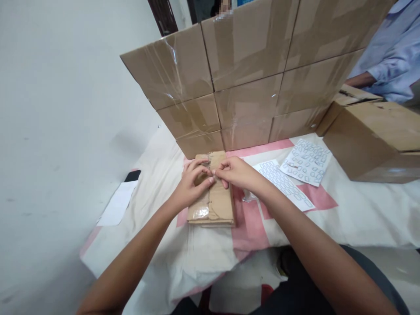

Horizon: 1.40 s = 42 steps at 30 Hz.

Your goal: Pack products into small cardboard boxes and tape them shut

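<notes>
A small flat cardboard parcel [219, 203], taped along its seam, lies on a white and pink cloth [328, 210]. My left hand [192, 186] rests on the parcel's left side with fingers curled toward the middle. My right hand [238, 173] comes in from the right, its thumb and fingers pinched together at the parcel's centre seam, where both hands meet. What sits between the pinched fingertips is too small to make out.
A wall of stacked, taped cardboard boxes [249, 74] stands just behind the parcel. Two sticker sheets [306, 162] lie to the right, beside a larger box [377, 140]. A white paper [118, 203] and dark object lie left. Another person's blue sleeve [393, 61] shows at the far right.
</notes>
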### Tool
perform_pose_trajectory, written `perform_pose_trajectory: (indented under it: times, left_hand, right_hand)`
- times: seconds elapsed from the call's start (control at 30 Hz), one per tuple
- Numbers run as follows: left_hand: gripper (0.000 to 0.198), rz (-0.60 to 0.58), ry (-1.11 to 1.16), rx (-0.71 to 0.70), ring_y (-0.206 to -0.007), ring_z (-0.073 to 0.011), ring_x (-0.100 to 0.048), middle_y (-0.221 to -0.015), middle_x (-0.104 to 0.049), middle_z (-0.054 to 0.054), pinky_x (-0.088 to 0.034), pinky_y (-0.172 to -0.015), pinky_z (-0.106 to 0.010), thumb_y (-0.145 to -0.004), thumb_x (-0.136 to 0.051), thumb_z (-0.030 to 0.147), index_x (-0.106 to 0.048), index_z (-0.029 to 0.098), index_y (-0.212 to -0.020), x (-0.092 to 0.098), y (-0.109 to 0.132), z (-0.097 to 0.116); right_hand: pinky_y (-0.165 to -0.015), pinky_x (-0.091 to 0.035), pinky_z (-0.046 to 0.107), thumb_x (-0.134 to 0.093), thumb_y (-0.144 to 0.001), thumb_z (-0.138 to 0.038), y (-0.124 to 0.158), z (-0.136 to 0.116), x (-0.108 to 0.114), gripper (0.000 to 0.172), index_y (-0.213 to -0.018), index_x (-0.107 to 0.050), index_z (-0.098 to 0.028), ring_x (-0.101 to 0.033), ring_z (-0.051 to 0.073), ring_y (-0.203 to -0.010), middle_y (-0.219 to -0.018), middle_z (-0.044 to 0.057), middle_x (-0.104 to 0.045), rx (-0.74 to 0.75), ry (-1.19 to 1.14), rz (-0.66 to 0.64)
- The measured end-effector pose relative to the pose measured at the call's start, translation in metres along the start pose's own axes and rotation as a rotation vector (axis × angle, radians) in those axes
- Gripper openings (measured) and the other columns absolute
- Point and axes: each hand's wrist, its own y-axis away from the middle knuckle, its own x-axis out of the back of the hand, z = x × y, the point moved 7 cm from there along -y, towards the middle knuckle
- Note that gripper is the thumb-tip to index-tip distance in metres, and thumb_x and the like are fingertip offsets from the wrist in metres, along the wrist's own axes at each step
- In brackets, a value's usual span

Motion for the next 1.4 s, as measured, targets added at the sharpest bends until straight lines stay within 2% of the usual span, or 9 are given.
perform_pose_trajectory:
  times: [0.13, 0.23, 0.4, 0.47, 0.7, 1.03, 1.2, 1.3, 1.4]
  left_hand:
    - [0.030, 0.118, 0.412, 0.105, -0.104, -0.0217, -0.062, -0.105, -0.067, -0.007, -0.046, -0.097, -0.037, -0.089, -0.068, 0.040, -0.049, 0.020, -0.076, 0.002, 0.003, -0.006]
    - [0.035, 0.196, 0.488, 0.201, -0.076, -0.0163, -0.058, -0.078, -0.060, 0.000, -0.046, -0.079, -0.030, -0.087, -0.072, 0.040, -0.045, 0.021, -0.076, 0.007, 0.003, -0.015]
    - [0.034, -0.013, 0.071, 0.016, -0.126, -0.0261, -0.052, -0.129, -0.061, -0.009, -0.035, -0.111, -0.042, -0.088, -0.069, 0.044, -0.064, 0.024, -0.114, 0.008, -0.007, 0.002]
    - [0.031, -0.138, -0.005, -0.018, -0.133, -0.0283, -0.047, -0.139, -0.058, -0.009, -0.029, -0.116, -0.046, -0.093, -0.059, 0.048, -0.067, 0.025, -0.113, 0.005, -0.007, 0.007]
    - [0.047, -0.213, -0.082, -0.056, -0.128, -0.0331, -0.052, -0.130, -0.064, -0.007, -0.025, -0.115, -0.052, -0.088, -0.057, 0.069, -0.070, 0.027, -0.105, 0.011, 0.000, 0.018]
    - [0.033, -0.241, -0.068, -0.026, -0.119, -0.0246, -0.056, -0.126, -0.066, -0.005, -0.033, -0.109, -0.041, -0.101, -0.048, 0.050, -0.073, 0.029, -0.106, 0.012, 0.004, 0.016]
    - [0.044, -0.224, -0.164, 0.140, -0.080, -0.0237, -0.058, -0.072, -0.066, -0.002, -0.041, -0.085, -0.037, -0.100, -0.041, 0.058, -0.071, 0.028, -0.113, 0.019, 0.014, -0.001]
    - [0.049, -0.192, -0.063, 0.267, -0.069, -0.0219, -0.055, -0.063, -0.057, 0.000, -0.041, -0.070, -0.032, -0.096, -0.043, 0.064, -0.067, 0.026, -0.116, 0.021, 0.019, -0.001]
    - [0.049, -0.169, 0.146, 0.370, -0.061, -0.0185, -0.049, -0.060, -0.050, 0.004, -0.038, -0.061, -0.027, -0.093, -0.047, 0.067, -0.058, 0.024, -0.114, 0.015, 0.021, -0.001]
  right_hand:
    - [-0.057, -0.036, 0.024, -0.062, -0.084, -0.035, -0.001, 0.003, 0.001, 0.023, -0.067, -0.057, -0.020, -0.054, 0.010, -0.052, -0.052, -0.003, -0.065, -0.014, 0.020, -0.004]
    - [-0.059, -0.040, 0.024, -0.062, -0.083, -0.032, -0.001, 0.002, 0.000, 0.021, -0.067, -0.057, -0.019, -0.059, 0.011, -0.056, -0.054, -0.002, -0.065, 0.021, 0.025, -0.013]
    - [-0.060, -0.038, 0.024, -0.060, -0.082, -0.024, 0.005, -0.010, -0.001, 0.009, -0.075, -0.057, -0.020, -0.062, 0.014, -0.062, -0.059, -0.003, -0.063, 0.107, 0.096, -0.023]
    - [-0.060, -0.035, 0.025, -0.062, -0.082, -0.023, 0.008, -0.015, 0.000, 0.007, -0.076, -0.059, -0.020, -0.060, 0.013, -0.065, -0.066, -0.003, -0.064, 0.128, 0.173, 0.006]
    - [-0.060, -0.030, 0.026, -0.069, -0.081, -0.042, 0.015, -0.022, 0.000, 0.029, -0.069, -0.055, -0.020, -0.053, 0.012, -0.066, -0.069, -0.003, -0.062, 0.143, 0.253, 0.123]
    - [-0.060, -0.031, 0.026, -0.070, -0.080, -0.038, 0.016, -0.024, 0.000, 0.021, -0.071, -0.059, -0.021, -0.055, 0.014, -0.072, -0.073, -0.002, -0.064, 0.126, 0.353, 0.140]
    - [-0.062, -0.032, 0.026, -0.064, -0.085, -0.032, 0.017, -0.027, -0.004, 0.012, -0.080, -0.064, -0.022, -0.058, 0.015, -0.076, -0.080, -0.001, -0.068, 0.176, 0.351, 0.118]
    - [-0.062, -0.033, 0.026, -0.061, -0.088, -0.031, 0.020, -0.027, -0.005, 0.009, -0.088, -0.064, -0.023, -0.061, 0.016, -0.078, -0.084, 0.001, -0.070, 0.173, 0.336, 0.104]
    - [-0.063, -0.037, 0.026, -0.063, -0.086, -0.036, 0.022, -0.025, -0.001, 0.029, -0.114, -0.063, -0.026, -0.064, 0.019, -0.083, -0.094, 0.004, -0.072, 0.128, 0.304, 0.124]
